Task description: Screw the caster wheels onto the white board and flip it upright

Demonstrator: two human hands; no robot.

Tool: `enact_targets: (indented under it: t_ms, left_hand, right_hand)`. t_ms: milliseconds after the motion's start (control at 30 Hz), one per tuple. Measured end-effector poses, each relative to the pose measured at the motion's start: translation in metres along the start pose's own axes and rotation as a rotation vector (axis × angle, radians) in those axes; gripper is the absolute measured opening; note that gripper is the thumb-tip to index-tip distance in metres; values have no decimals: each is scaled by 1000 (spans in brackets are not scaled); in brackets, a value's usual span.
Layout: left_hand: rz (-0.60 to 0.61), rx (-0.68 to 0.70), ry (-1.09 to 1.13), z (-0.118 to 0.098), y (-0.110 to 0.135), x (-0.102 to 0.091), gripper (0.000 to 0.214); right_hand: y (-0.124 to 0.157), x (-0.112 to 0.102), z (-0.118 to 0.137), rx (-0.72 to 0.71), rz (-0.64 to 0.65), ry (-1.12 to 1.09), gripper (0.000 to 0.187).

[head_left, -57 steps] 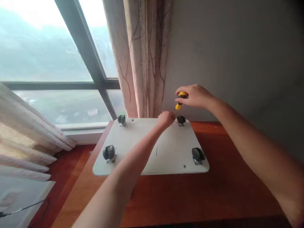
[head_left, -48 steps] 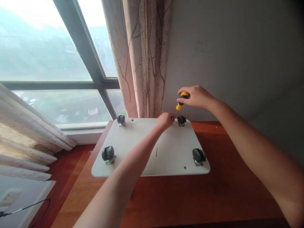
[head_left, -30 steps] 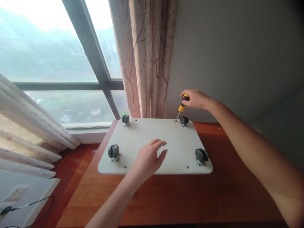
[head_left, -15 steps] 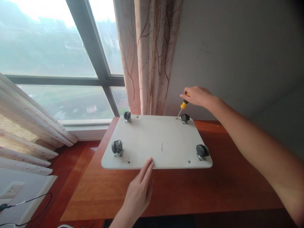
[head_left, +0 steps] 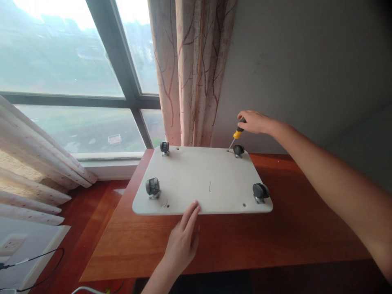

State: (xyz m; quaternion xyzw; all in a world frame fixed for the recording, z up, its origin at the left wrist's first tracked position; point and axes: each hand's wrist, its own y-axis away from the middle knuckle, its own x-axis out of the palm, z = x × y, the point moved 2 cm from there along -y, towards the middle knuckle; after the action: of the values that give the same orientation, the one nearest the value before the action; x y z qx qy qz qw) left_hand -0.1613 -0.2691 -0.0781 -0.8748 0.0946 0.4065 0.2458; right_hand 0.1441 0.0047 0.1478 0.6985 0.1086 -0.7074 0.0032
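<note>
A white board (head_left: 186, 173) with rounded corners lies flat on the table, a black caster (head_left: 261, 192) at its near right corner. My right hand (head_left: 252, 121) grips the handle of a yellow and black screwdriver (head_left: 237, 134). Its shaft slants down, and the tip meets the board's far right hole, just left of another caster (head_left: 239, 151). On the near edge, the outstretched fingers of my left hand (head_left: 185, 234) rest on the board. Two more casters, one at the far left (head_left: 164, 148) and one at the near left (head_left: 152, 187), stand wheels up.
The brown wooden table (head_left: 232, 245) extends past the board on both sides. Behind it hangs a patterned curtain (head_left: 196, 73) beside a grey wall (head_left: 290, 61). A window (head_left: 61, 61) is on the left. A black cable (head_left: 58, 265) runs from a wall socket (head_left: 12, 245).
The screwdriver handle has tilted slightly to the right in my right hand, its tip still at the same hole. My left hand stays on the near edge. The whole view has shifted slightly.
</note>
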Motion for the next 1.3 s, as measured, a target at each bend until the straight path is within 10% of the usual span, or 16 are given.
enact_targets:
  t_ms: [1300]
  left_hand:
    - [-3,-39,44,1,2,7,70]
  right_hand:
    - [11,12,2,-6,-131,-85,32]
